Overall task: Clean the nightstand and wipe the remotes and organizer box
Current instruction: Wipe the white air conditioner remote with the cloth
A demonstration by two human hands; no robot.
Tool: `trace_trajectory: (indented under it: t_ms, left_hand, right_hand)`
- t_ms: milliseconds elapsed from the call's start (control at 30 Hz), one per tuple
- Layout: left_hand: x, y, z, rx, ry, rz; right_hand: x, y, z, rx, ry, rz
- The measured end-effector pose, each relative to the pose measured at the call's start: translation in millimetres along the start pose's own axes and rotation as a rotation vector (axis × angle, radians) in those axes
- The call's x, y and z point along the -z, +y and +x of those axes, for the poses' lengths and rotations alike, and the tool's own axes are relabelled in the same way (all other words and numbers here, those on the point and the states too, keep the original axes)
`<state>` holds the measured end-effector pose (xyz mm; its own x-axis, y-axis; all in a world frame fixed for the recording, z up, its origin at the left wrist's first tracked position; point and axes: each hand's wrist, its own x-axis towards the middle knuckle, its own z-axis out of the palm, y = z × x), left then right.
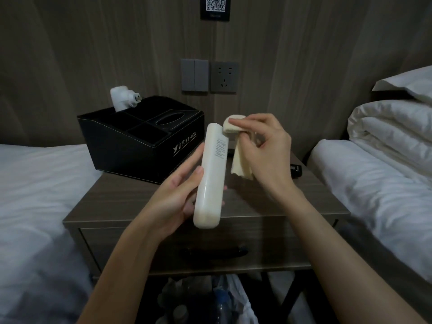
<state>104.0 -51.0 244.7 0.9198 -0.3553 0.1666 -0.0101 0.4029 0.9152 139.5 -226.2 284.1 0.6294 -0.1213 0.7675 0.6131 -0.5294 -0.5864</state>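
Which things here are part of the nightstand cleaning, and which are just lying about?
Part of the job:
white remote, in the left hand
cloth, in the right hand
organizer box
black remote
nightstand

Just lying about:
charger in the box
pillow
duvet
bag under the nightstand

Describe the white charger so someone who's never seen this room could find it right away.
Find the nightstand between the two beds; a black organizer box sits at its back left. The charger stands upright in the box's rear compartment, the only white thing there, with metal prongs pointing right.
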Motion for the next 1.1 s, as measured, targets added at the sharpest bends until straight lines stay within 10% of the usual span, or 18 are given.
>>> trace_trajectory:
  t_ms: [1100]
  left_hand:
    - [20.7, 10.4, 1.1, -0.17, 0.266, -0.082]
  right_hand:
    - [12.6, -26.8, -22.5, -0.239, -1.023, 0.162]
